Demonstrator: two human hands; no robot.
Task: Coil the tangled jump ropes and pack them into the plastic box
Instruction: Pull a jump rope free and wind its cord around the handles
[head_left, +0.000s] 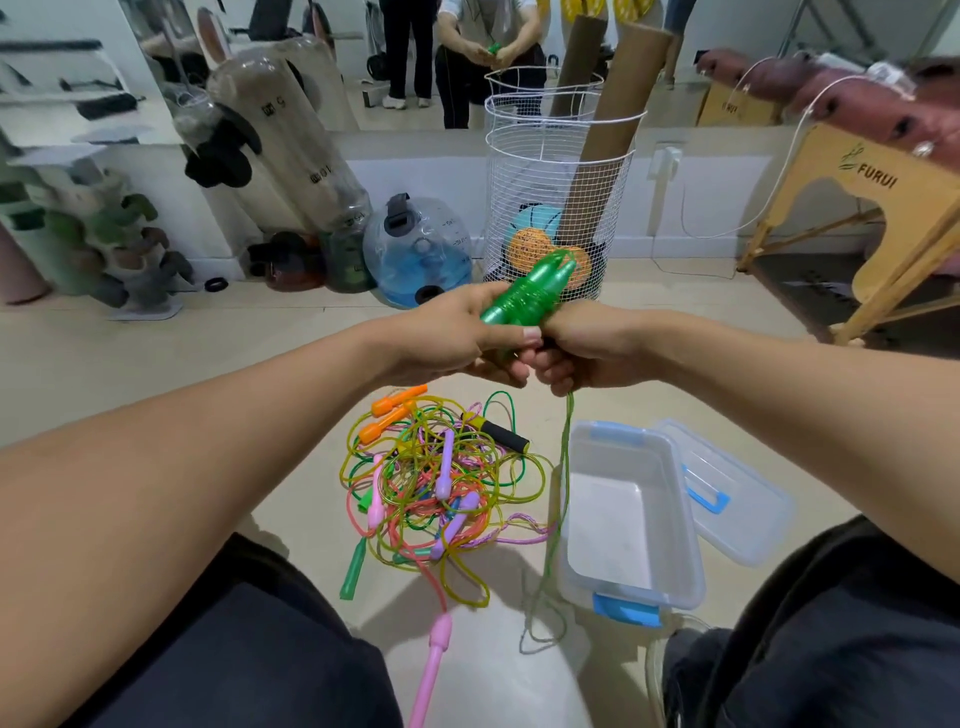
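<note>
**Green rope in hand, tangle waiting on the floor**

Pale floor tiles stretch away to a mirrored far wall, with a white wire basket standing in front of it. Both hands meet in mid-air over the floor: the left hand is wrapped around the two green handles, pressed side by side and pointing far and up, while the right hand is clenched around the green cord just below them. That cord drops in a doubled strand past the left wall of the plastic box and ends in a loose loop on the floor near the person's knees.

Trouble is likely to come from that hanging length — it runs close beside the tangled pile, and pulling it up for coiling could snag a yellow or purple strand and drag the heap along. A slack grip could also let the handles splay apart.

The pile itself is a dense knot of yellow, pink, purple, orange and green cords with orange, pink, lilac and black handles poking out. Right of it the clear box sits open and empty, blue clips at its ends, its lid leaning on the far right side.
</note>
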